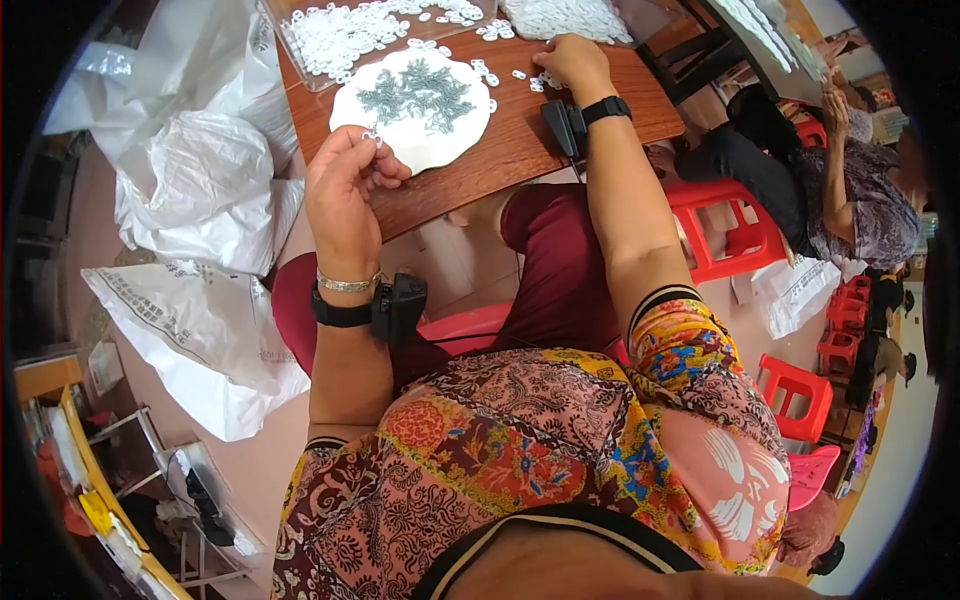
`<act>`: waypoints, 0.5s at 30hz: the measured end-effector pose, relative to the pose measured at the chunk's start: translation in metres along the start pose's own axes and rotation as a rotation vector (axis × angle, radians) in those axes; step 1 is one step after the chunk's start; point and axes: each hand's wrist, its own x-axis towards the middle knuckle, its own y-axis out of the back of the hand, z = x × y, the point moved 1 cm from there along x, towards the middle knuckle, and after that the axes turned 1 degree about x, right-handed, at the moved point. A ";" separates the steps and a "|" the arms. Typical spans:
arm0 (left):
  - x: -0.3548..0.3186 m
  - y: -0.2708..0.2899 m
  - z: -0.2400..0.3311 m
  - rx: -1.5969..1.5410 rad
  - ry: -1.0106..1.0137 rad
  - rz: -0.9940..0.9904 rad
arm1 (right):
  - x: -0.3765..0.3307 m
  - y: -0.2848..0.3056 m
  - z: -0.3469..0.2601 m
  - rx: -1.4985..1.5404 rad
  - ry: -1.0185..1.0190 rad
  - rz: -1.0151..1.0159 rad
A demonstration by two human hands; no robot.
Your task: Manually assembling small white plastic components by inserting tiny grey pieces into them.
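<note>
My left hand is closed in a pinch at the near left rim of a white scalloped plate, gripping a small white plastic piece between thumb and forefinger. A heap of small thin grey metal parts covers the plate's middle; their exact kind is too small to tell. Farther right, my right hand rests on the brown wooden table with curled fingers among a few loose white plastic pieces. Whatever its fingertips grip is hidden.
A clear tray at the back left holds many white plastic pieces. Beside it lies a bag of similar pieces. White sacks stand on the floor to the left. To the right are a red stool and another seated person.
</note>
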 end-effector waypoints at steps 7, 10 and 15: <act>0.000 -0.001 0.000 0.009 -0.004 -0.006 | 0.001 -0.009 0.001 0.083 0.067 0.049; -0.002 0.000 0.001 0.018 -0.006 -0.017 | -0.008 -0.004 -0.005 0.263 0.056 -0.018; 0.000 -0.004 -0.001 0.023 0.009 -0.042 | 0.000 -0.016 0.002 0.357 0.105 0.001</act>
